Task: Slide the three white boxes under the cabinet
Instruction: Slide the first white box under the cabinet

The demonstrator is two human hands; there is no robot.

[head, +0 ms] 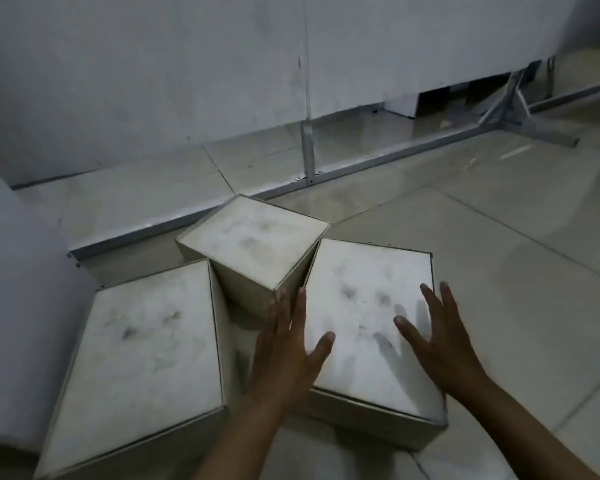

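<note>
Three dusty white boxes stand on the tiled floor in front of a white cabinet (187, 81). The right box (361, 306) lies between my hands. My left hand (284, 344) is flat along its left edge, fingers straight, thumb on the lid. My right hand (440, 337) hovers over its right edge with fingers spread; I cannot tell whether it touches. The small box (253, 247) sits turned at an angle, its far corner against the cabinet's metal base rail (361, 164). The left box (142, 355) is nearest me, untouched.
A low gap (378, 133) runs under the cabinet behind the rail and a short metal post (308, 150). Angled metal braces (506, 102) and dark clutter lie at the back right. A white panel (11, 306) stands close on the left. Bare tiles (516, 254) spread to the right.
</note>
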